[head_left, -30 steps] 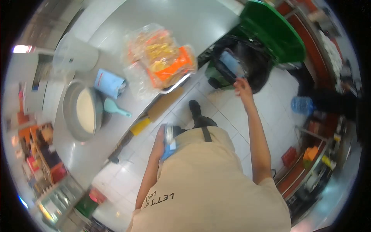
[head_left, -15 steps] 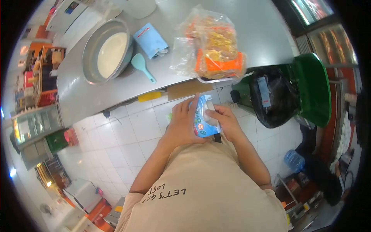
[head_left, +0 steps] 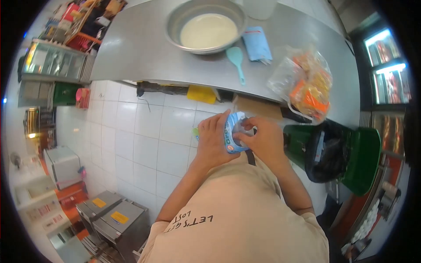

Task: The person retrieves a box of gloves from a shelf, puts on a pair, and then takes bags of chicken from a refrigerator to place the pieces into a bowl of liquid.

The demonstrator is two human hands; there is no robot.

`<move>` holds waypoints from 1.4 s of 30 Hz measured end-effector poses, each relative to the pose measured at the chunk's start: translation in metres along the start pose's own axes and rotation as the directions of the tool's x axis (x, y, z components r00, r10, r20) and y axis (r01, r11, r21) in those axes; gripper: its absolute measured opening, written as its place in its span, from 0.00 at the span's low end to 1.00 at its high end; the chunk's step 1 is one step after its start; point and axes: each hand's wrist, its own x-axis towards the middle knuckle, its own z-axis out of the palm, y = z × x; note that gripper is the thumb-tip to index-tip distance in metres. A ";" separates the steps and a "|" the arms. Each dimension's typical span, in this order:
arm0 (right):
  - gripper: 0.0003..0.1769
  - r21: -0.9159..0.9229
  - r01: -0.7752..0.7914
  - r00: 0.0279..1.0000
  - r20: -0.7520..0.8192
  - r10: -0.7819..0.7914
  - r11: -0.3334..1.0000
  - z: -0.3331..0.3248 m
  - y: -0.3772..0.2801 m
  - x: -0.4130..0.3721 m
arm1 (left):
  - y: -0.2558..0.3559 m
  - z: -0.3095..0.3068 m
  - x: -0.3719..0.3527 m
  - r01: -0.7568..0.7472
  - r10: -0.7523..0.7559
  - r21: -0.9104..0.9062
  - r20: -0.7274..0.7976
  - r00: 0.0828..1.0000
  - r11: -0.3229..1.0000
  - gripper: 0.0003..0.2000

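In front of my waist I hold a blue-and-white carton (head_left: 231, 139) with green lettering. My left hand (head_left: 212, 136) is wrapped round its left side. Thumb and fingers of my right hand (head_left: 264, 136) are bent and pinch at the carton's pale right end; what exactly lies between the fingertips is partly hidden. Beyond my hands, on the steel table (head_left: 140, 52), stands a large metal bowl (head_left: 172, 33) with a creamy white liquid (head_left: 208, 31) in it. A light-blue rice paddle (head_left: 235, 57) and a light-blue pouch (head_left: 258, 44) lie beside the bowl.
Clear plastic bags with orange-and-yellow contents (head_left: 309, 87) sit at the table's right front edge. A green bin (head_left: 364, 158) with a black liner (head_left: 326, 162) stands open to my right. Grey metal units (head_left: 118, 219) are at the lower left, over white floor tiles (head_left: 140, 144).
My view has turned, so the table, bowl and bags appear further right. My right hand's fingers have shifted on the carton's end and are more bent. The left hand keeps its hold.
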 end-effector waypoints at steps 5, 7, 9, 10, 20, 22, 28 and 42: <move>0.12 -0.006 0.131 0.981 -0.142 -0.130 0.991 0.067 -0.052 0.006 | -0.041 -0.043 -0.046 0.110 -0.106 0.031 -0.111 0.988 0.993 0.53; 0.09 0.024 0.189 0.982 -0.008 -0.189 0.982 0.094 -0.060 0.008 | -0.057 -0.057 -0.067 0.153 -0.144 0.053 -0.144 0.979 0.987 0.54; 0.09 0.017 0.217 0.975 0.038 -0.218 0.976 0.118 -0.072 0.007 | -0.073 -0.069 -0.087 0.190 -0.183 0.039 -0.135 0.974 0.981 0.53; 0.09 0.019 0.226 0.971 0.077 -0.227 0.974 0.129 -0.079 0.006 | -0.080 -0.075 -0.096 0.195 -0.188 0.035 -0.144 0.972 0.980 0.53; 0.11 0.075 0.388 0.905 0.157 -0.395 0.919 0.180 -0.118 -0.001 | -0.110 -0.094 -0.151 0.320 -0.321 -0.048 -0.255 0.912 0.946 0.52; 0.13 0.073 0.364 0.905 0.208 -0.371 0.928 0.185 -0.115 0.004 | -0.113 -0.092 -0.152 0.326 -0.340 -0.097 -0.264 0.903 0.941 0.52; 0.16 -0.054 0.419 0.861 0.342 -0.377 0.906 0.204 -0.118 0.025 | -0.129 -0.103 -0.151 0.375 -0.366 0.013 -0.194 0.910 0.927 0.52; 0.11 0.130 0.209 0.934 0.268 -0.237 0.969 0.207 -0.149 0.189 | -0.230 -0.143 0.009 0.354 -0.336 0.105 -0.155 0.929 0.930 0.63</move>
